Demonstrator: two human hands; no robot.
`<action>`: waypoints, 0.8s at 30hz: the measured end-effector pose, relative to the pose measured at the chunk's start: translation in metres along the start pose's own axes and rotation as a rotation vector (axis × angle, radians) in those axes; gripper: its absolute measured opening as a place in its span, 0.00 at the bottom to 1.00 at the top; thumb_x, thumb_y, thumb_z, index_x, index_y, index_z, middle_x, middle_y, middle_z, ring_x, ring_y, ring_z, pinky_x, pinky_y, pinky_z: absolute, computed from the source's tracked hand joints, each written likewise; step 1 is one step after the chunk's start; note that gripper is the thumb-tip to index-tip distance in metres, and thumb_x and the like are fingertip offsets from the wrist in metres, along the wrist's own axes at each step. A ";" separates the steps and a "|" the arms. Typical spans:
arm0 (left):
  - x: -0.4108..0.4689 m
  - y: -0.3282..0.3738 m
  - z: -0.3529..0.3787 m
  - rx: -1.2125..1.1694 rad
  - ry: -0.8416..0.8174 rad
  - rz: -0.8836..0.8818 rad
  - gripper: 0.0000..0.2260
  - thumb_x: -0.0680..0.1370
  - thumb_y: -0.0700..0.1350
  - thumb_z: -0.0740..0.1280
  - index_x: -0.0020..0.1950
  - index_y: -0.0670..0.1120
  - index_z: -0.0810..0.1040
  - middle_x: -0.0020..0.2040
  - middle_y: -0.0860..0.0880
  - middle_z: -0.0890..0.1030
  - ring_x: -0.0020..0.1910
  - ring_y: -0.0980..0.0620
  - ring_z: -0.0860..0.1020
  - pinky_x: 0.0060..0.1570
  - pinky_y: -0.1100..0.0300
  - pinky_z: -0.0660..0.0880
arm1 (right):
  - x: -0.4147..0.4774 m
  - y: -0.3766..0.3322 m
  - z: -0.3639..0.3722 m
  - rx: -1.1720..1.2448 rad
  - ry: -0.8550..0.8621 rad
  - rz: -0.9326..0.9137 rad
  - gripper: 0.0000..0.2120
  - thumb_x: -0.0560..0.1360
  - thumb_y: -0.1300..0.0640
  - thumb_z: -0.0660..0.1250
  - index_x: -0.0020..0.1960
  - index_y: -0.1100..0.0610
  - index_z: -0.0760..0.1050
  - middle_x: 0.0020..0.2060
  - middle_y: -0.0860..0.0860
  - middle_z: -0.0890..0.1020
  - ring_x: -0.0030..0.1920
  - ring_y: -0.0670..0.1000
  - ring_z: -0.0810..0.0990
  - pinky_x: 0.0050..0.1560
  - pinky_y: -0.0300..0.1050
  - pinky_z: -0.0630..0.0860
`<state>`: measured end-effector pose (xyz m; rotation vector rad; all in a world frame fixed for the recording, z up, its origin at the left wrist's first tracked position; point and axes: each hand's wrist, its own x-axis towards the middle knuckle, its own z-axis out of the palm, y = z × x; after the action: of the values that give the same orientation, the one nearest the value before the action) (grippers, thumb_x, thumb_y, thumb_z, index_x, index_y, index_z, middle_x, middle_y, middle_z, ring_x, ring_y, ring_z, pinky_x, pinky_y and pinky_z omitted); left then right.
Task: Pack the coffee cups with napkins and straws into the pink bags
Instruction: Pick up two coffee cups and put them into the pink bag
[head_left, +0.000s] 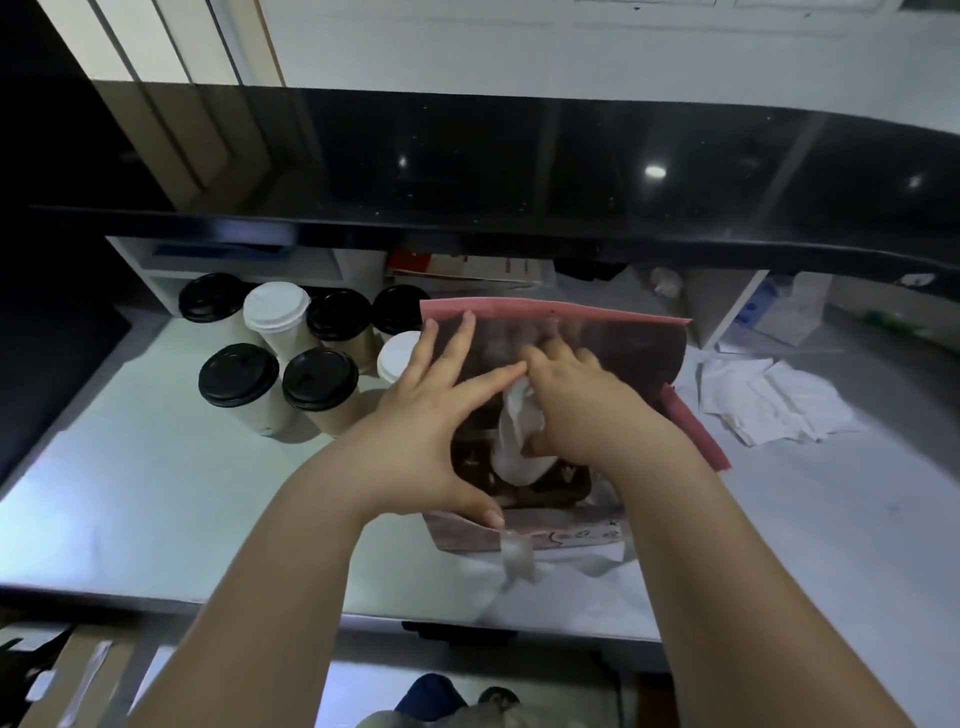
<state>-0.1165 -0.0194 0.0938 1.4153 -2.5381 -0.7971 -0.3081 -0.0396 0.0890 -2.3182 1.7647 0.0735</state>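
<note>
Head view: white counter (156, 493) spans the frame.
Bag: pink bag (597, 317) at centre, mouth open.
Cups: lidded cups (239, 374) clustered at its 10 o'clock.
Hands: left hand (431, 415) spread flat, stretching the mouth; right hand (576, 400) inside, clutching a napkin (514, 431).

Coffee shop, staff side: lidded takeaway cups (320, 378) & napkins (769, 400) on worktop (156, 493) below raised black counter (519, 166).

bag (550, 314) pink | napkin (517, 423) white | cup lids (238, 374) black, white | counter (156, 467) white
</note>
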 end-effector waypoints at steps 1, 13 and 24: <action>-0.001 -0.002 -0.001 -0.008 0.007 -0.004 0.56 0.57 0.62 0.81 0.71 0.77 0.44 0.72 0.67 0.26 0.72 0.57 0.24 0.73 0.36 0.50 | 0.004 0.000 0.004 0.051 -0.022 -0.004 0.43 0.68 0.50 0.76 0.74 0.50 0.55 0.70 0.54 0.64 0.67 0.60 0.65 0.63 0.56 0.70; -0.008 -0.010 -0.003 -0.034 0.050 -0.001 0.59 0.56 0.69 0.76 0.75 0.71 0.39 0.74 0.66 0.28 0.73 0.58 0.26 0.74 0.39 0.53 | 0.008 -0.009 0.045 0.262 0.179 -0.067 0.41 0.66 0.49 0.76 0.72 0.49 0.58 0.69 0.51 0.61 0.66 0.56 0.61 0.63 0.53 0.70; -0.013 -0.012 -0.003 0.133 0.042 -0.052 0.62 0.56 0.73 0.72 0.77 0.62 0.33 0.73 0.62 0.24 0.70 0.57 0.22 0.74 0.38 0.41 | -0.003 -0.011 0.054 -0.074 0.066 -0.071 0.35 0.70 0.49 0.71 0.73 0.47 0.58 0.68 0.52 0.61 0.65 0.57 0.61 0.62 0.54 0.65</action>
<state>-0.0989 -0.0148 0.0925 1.5259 -2.5750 -0.6096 -0.2931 -0.0222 0.0389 -2.4601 1.7362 0.0512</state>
